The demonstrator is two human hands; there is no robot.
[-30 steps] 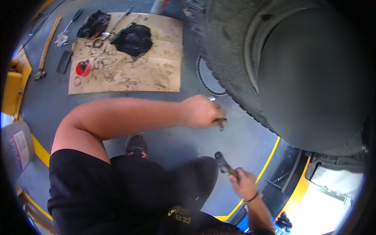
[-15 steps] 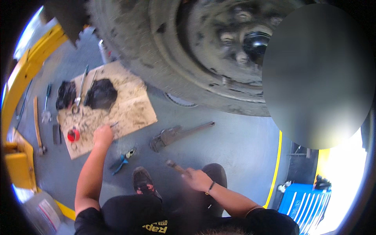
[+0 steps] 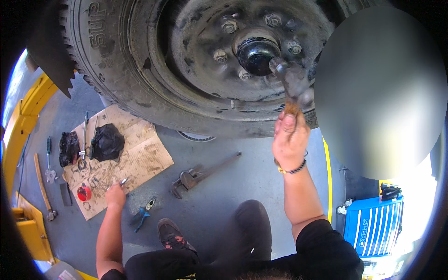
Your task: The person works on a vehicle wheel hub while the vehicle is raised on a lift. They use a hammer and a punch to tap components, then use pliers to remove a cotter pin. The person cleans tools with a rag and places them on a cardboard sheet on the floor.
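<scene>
A hammer (image 3: 293,79) was clenched by the right hand (image 3: 290,137) at the wheel hub (image 3: 255,52); a small tool (image 3: 122,182) was pinched by the left hand (image 3: 115,195) over cardboard (image 3: 140,158), beside a pipe wrench (image 3: 200,171).

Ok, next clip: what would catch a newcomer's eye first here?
The big dirty wheel fills the top of the view, its black hub ringed by lug nuts. The right hand is raised to it, holding a hammer up by the hub. Lower left, the left hand reaches to a greasy sheet of cardboard strewn with tools, and a pipe wrench lies on the grey floor.
</scene>
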